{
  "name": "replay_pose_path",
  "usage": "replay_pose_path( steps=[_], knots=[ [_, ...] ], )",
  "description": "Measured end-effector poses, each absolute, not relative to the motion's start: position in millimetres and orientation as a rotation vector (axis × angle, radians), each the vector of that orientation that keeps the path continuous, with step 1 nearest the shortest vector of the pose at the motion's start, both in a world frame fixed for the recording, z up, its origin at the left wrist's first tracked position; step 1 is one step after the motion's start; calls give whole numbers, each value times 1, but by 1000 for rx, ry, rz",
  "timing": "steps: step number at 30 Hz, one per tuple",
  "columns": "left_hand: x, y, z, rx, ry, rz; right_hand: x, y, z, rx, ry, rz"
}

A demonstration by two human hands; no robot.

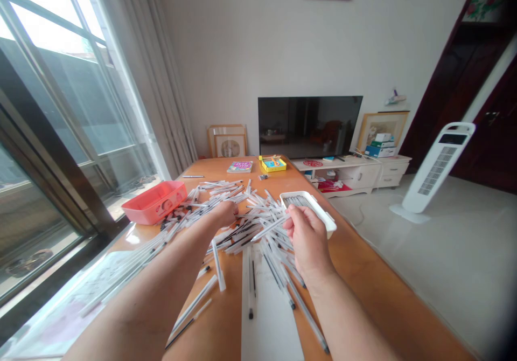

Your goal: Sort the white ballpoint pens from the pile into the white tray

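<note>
Pinched in the fingers of my right hand is a clear pen barrel, slanting down to the left over the heap. Just beyond that hand stands a white box with several pens or barrels lined up inside. My left hand reaches into the middle of a wide heap of pen parts; its fingers are mostly hidden behind the hand, so what they touch does not show. Black-ended pens and clear tubes lie in the heap around both hands. A white paper sheet lies under some of them.
A coral plastic basket stands at the table's left edge. Farther back are a booklet and a yellow box. Loose pens lie near me. Beyond the table are a television and a tower fan.
</note>
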State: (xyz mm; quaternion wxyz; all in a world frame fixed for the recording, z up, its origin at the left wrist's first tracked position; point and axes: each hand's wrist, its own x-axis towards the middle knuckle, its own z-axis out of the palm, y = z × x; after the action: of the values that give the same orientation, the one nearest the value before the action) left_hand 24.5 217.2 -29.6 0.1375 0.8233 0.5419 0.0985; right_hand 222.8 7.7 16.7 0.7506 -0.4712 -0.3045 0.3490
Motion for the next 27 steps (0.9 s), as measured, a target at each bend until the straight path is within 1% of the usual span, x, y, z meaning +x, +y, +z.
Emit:
replay_pose_path(
  steps=[3, 5, 15, 21, 27],
  knots=[
    [19, 205, -24, 2379, 1602, 161, 221, 7, 16, -1018, -681, 759],
    [17, 198, -21, 2377, 1627, 148, 221, 7, 16, -1014, -696, 754],
    [2, 171, -10, 2345, 1644, 365, 221, 5, 18, -1031, -671, 756],
    [-2, 120, 3, 2324, 1504, 399, 221, 4, 18, -1024, -662, 738],
    [-9, 70, -3, 2299, 1435, 391, 220, 2, 19, -1021, -678, 728]
  ],
)
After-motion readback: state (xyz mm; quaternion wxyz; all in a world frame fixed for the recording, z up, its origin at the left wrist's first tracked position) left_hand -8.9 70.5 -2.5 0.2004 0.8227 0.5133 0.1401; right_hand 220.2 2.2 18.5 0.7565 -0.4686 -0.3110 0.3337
